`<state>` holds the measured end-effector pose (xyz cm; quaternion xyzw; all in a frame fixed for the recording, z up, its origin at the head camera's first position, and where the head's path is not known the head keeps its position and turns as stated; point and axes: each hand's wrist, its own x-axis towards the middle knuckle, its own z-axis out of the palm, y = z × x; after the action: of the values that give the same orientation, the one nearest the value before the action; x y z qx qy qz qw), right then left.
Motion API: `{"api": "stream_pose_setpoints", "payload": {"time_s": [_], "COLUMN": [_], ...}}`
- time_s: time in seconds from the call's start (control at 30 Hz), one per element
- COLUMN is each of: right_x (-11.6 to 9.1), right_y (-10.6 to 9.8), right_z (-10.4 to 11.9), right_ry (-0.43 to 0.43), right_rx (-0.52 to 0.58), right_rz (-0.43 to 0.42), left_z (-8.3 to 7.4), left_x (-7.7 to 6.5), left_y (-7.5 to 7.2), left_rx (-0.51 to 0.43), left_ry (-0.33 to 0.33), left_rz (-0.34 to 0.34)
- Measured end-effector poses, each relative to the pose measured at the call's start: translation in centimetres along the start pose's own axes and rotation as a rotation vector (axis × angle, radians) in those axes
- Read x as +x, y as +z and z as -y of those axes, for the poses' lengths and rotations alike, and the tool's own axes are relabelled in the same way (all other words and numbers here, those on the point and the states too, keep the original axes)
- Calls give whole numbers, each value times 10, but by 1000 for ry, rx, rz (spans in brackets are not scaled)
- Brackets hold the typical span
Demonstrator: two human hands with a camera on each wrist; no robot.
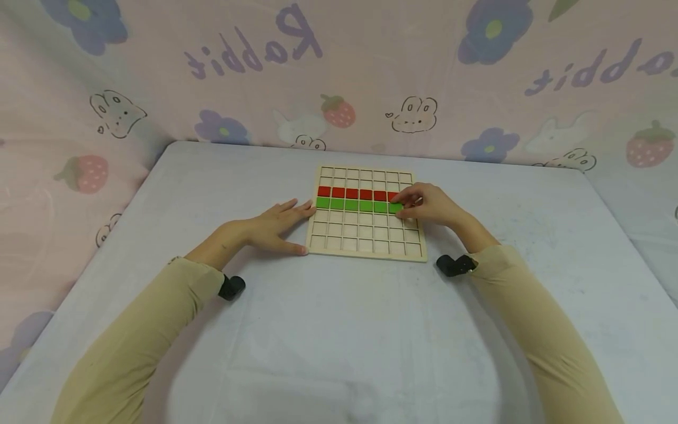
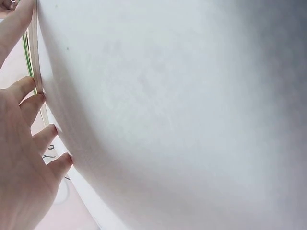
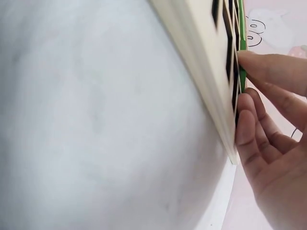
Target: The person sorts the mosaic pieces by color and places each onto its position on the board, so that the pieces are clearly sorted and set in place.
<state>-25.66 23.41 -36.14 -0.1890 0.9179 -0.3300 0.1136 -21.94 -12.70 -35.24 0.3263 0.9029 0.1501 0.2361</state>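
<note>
A pale wooden grid board (image 1: 365, 255) lies on the table, holding a row of red square tiles (image 1: 352, 193) and, just nearer, a row of green square tiles (image 1: 352, 204). At the right end of the green row, my right hand (image 1: 430, 204) pinches a green tile (image 1: 395, 208) between thumb and fingers; its other fingers are curled by the board's edge in the right wrist view. My left hand (image 1: 271, 228) has its fingers spread, with fingertips and thumb touching the board's left edge. In the left wrist view those fingers (image 2: 29, 108) line the board's side.
A white cloth covers the table (image 1: 339, 335). Behind it hangs a pink curtain (image 1: 365, 70) printed with rabbits, flowers and strawberries. A black wrist device (image 1: 232, 287) shows at the left sleeve, and another black device (image 1: 454, 265) at the right sleeve.
</note>
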Motion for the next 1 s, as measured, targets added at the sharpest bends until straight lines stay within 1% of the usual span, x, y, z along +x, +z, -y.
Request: {"api": "stream_pose_setpoints", "payload": {"time_s": [0.47, 0.7, 1.0], "right_x": [0, -5, -14], "right_y": [4, 7, 2], "right_z": [-3, -4, -12], "right_ry": [27, 32, 45], "right_rx": [56, 89, 63], "right_rz": [4, -7, -64], "left_z": [5, 6, 7], "left_x": [2, 0, -1], "left_y": [3, 5, 6], "left_rx": [5, 15, 25], "left_ry": [1, 10, 18], "left_rz": [-3, -15, -27]}}
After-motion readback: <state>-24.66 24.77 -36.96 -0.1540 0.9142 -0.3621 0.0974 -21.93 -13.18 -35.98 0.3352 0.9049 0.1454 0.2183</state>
